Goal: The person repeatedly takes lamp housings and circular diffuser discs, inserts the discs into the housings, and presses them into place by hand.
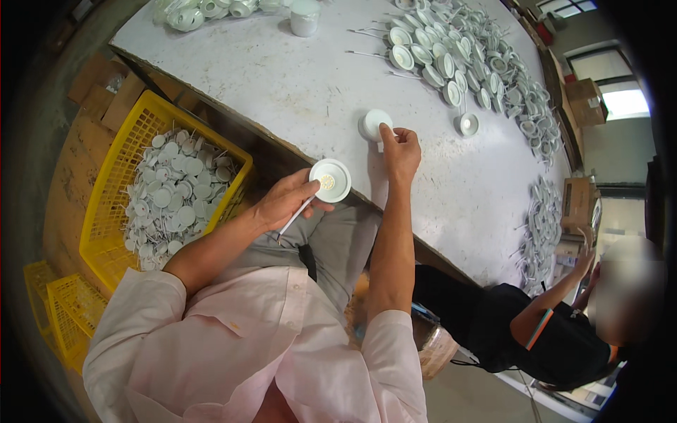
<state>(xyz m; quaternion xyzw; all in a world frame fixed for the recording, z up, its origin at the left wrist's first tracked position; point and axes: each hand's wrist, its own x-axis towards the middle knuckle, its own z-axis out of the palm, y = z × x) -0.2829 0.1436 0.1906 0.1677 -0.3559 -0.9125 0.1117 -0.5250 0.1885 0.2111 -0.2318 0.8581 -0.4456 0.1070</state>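
Pale pink shirt (233, 331) sits behind the round downlight housing (331, 181), gripped by the left hand (290, 201), its wire (295, 220) slanting back-left. Ahead-right of that housing, the nearer right hand (402, 153) pinches a white disc (375, 125); farther ahead-right, lamp fittings (446, 65) heap.

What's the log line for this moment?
left hand: holds round white fitting | right hand: pinches white disc | yellow crate: holds small white discs

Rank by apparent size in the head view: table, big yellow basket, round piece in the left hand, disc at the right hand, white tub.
1. Table
2. Big yellow basket
3. Round piece
4. Disc and white tub: too alike to rank
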